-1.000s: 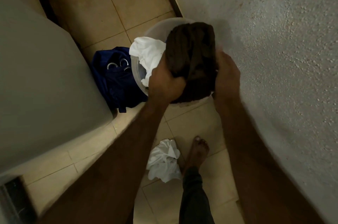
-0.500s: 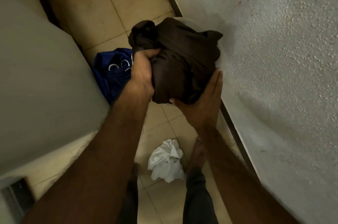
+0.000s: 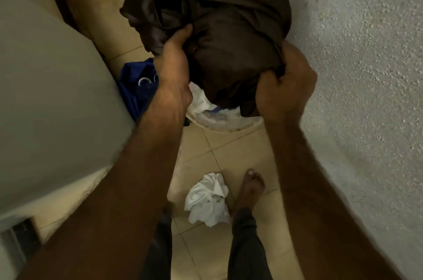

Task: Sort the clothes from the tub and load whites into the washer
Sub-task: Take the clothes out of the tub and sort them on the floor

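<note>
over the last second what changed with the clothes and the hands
The bundled dark brown garment rose clear of the pale round plastic tub. The right hand went from an open palm beneath it to a curled grip on its lower edge; the left hand kept hold. The blue garment beside the tub and the crumpled white cloth by the foot stayed put.
</note>
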### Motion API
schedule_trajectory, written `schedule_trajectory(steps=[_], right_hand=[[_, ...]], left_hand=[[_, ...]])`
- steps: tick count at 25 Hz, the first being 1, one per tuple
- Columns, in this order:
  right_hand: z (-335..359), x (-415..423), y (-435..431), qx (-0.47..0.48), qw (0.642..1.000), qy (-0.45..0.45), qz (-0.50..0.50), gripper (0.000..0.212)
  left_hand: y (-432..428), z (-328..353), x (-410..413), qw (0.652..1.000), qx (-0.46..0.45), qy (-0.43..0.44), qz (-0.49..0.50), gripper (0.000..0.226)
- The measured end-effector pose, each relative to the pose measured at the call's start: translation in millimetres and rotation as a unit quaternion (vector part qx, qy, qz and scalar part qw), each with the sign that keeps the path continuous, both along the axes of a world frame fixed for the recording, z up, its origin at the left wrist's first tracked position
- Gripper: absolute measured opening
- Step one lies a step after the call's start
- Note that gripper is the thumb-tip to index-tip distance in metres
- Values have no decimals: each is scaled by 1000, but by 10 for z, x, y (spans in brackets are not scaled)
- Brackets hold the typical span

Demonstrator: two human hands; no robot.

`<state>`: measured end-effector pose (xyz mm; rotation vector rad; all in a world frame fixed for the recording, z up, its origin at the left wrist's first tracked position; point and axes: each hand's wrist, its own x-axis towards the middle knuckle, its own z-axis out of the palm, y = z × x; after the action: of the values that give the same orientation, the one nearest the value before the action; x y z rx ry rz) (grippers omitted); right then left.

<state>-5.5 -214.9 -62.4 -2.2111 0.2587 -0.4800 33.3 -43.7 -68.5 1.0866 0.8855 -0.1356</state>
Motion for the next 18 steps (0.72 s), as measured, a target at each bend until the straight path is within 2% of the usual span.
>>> schedule_trajectory(steps=[3,7,9,11,13,15,16,18], right_hand=[[289,166,52,16,1000,0,25,35],[565,111,154,-17,994,-110,24,28],[631,75,236,-45,985,-168,5,31],[595,79,323,-43,983,-179,-7,39],[435,71,370,-22,994,-102,-17,43],[177,66,318,-41,997,55,-21,45],[33,53,284,-55,987,147,-15,45],[-189,-4,276,-58,956,286,22,46]], left_hand=[[35,-27,52,1000,22,3,8,78],[15,-19,71,998,40,-56,-11,80],[41,-18,119,993,89,-67,-37,84],[78,1,154,987,130,-65,-61,82],[105,-7,129,991,122,-25,-57,57],[59,35,13,990,126,45,-44,19],[22,38,-60,988,126,78,-43,9],[-37,-16,-200,986,104,128,-37,19]])
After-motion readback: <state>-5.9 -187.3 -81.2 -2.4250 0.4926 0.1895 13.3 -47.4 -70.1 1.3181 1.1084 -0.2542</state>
